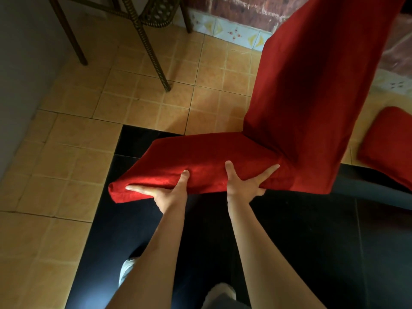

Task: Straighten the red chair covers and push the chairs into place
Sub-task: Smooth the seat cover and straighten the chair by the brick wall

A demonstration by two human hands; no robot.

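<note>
— Where is the chair cover point(223, 157)?
— Stretched over a seat and tall back, above tan and black floor point(89, 134).
— The hands?
— Left hand point(166, 194) and right hand point(244, 182) press its near edge, each grip spread, thumbs on top.
— Nearby?
— Second red chair point(388, 143) at right; wicker legs point(145, 41) behind.

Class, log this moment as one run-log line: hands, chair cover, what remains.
left hand: open, on seat edge | right hand: open, spread on seat | red chair cover: being smoothed | second red chair: at right, untouched
</note>
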